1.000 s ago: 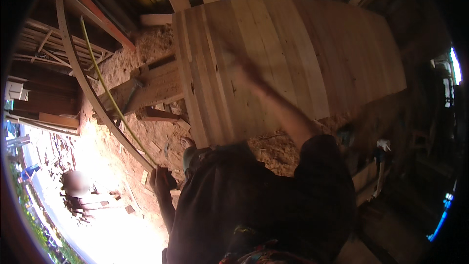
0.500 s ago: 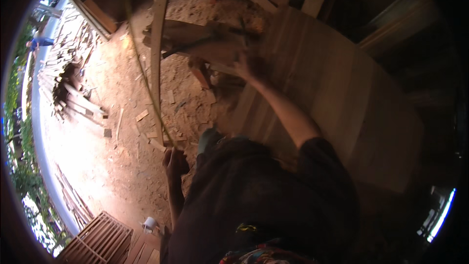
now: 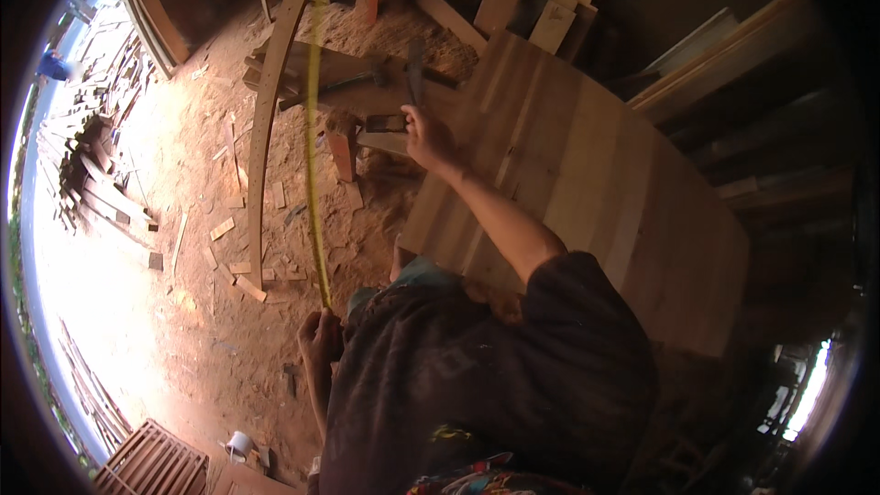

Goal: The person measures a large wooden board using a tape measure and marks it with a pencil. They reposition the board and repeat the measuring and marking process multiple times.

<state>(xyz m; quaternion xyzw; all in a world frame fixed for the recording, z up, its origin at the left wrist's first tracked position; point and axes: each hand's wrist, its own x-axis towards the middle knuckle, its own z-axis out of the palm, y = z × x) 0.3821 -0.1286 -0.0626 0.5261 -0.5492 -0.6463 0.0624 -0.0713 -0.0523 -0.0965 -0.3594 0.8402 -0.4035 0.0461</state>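
Note:
My left hand [image 3: 321, 335] is closed around the lower end of a yellow tape measure [image 3: 313, 147]. Its blade stretches far out over the ground, beside a long curved wooden strip [image 3: 266, 128]. My right hand [image 3: 429, 141] reaches over the left edge of a large wooden panel [image 3: 568, 165]. Its curled fingers meet the end of a small dark rectangular thing [image 3: 386, 123], whose kind I cannot make out. Just beyond those fingers is a dark, long-handled tool [image 3: 415, 69]. Another dark tool, like a hammer [image 3: 353, 79], rests on a low wooden bench [image 3: 321, 62].
Sawdust and wood offcuts [image 3: 223, 228] cover the ground. Boards [image 3: 724, 50] lean at the back right. A wood pile [image 3: 115, 197] lies in bright light at left. A slatted wooden frame [image 3: 154, 463] and a white cup-like object [image 3: 239, 445] are at lower left. A person [image 3: 55, 66] is far off.
The view has shifted and sharpened. The tape's far end has swung right, from left of the curved strip to its right side. My right hand has moved slightly left and nearer.

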